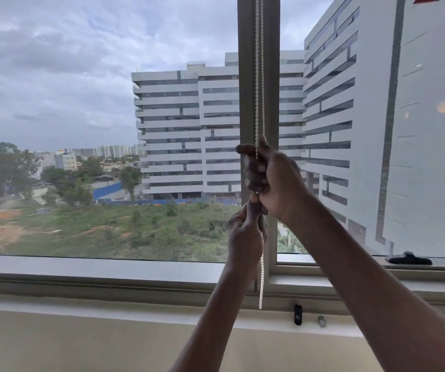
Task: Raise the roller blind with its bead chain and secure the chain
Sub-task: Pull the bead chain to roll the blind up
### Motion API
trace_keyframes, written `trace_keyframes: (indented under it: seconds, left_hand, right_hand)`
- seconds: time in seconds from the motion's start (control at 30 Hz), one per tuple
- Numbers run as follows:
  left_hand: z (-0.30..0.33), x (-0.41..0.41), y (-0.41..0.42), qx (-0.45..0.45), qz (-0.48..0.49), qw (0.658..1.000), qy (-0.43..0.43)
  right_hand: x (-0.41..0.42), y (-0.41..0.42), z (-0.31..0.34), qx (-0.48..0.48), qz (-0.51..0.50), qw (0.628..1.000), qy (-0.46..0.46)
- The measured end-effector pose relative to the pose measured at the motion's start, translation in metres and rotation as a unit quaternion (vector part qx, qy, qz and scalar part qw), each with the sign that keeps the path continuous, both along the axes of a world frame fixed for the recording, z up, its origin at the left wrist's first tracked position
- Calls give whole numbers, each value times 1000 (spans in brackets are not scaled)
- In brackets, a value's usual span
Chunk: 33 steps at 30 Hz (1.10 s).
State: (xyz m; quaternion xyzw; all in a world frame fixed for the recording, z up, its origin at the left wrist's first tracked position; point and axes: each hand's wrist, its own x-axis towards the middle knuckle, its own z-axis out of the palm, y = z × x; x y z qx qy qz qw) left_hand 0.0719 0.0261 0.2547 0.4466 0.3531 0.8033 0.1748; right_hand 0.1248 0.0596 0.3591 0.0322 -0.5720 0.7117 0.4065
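Observation:
A white bead chain point(260, 76) hangs in two strands down the grey window mullion point(246, 89) and ends in a loop just above the sill. My right hand point(272, 175) is closed around the chain at mid height, thumb up against the strands. Directly below it my left hand point(246, 237) grips the same chain, touching the right hand. The chain's lower part point(261, 280) dangles out of my left fist. The roller blind itself is out of view; the glass is uncovered as far up as I see.
A black window handle point(408, 259) lies on the right pane's lower frame. A small black clip point(298, 314) and a small metal piece point(322, 320) sit on the sill point(108, 312) under the chain. The wide ledge runs below.

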Motion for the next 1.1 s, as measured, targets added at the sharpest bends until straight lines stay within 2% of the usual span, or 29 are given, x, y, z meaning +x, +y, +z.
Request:
trace_keyframes:
  seconds: [0.13,0.3,0.43,0.57,0.63,0.7,0.77,0.87,1.0,1.1]
  left_hand:
    - [-1,-3,1,-5,65,997,43]
    - [-2,-10,2,-16,106,988,111]
    - [3,-25,2,-42,18,986,159]
    - [25,-50,-14,-158,-106,946,261]
    - [45,-59,-24,-152,-165,949,222]
    - [71,-59,-30,-114,-177,971,116]
    - [96,-49,-34,-80,-202,975,39]
    - [122,-25,-35,-52,-248,967,7]
    - [131,0,-29,-25,-143,989,32]
    - [123,7,-25,7,-126,992,-30]
  right_hand:
    - [-4,2,-11,-35,8,998,46]
    - [-5,2,-14,14,-25,998,61]
    - [-6,-1,-17,64,-96,990,80]
    - [-4,-3,-29,88,-152,980,89]
    - [-2,-4,-44,87,-164,979,86]
    - [-1,-8,-59,82,-160,981,73]
    - [-3,-14,-73,89,-169,980,56]
    - [-8,-24,-87,90,-169,980,46]
    - [-8,-28,-90,83,-172,980,50]
    - [-4,-24,-90,86,-185,978,42]
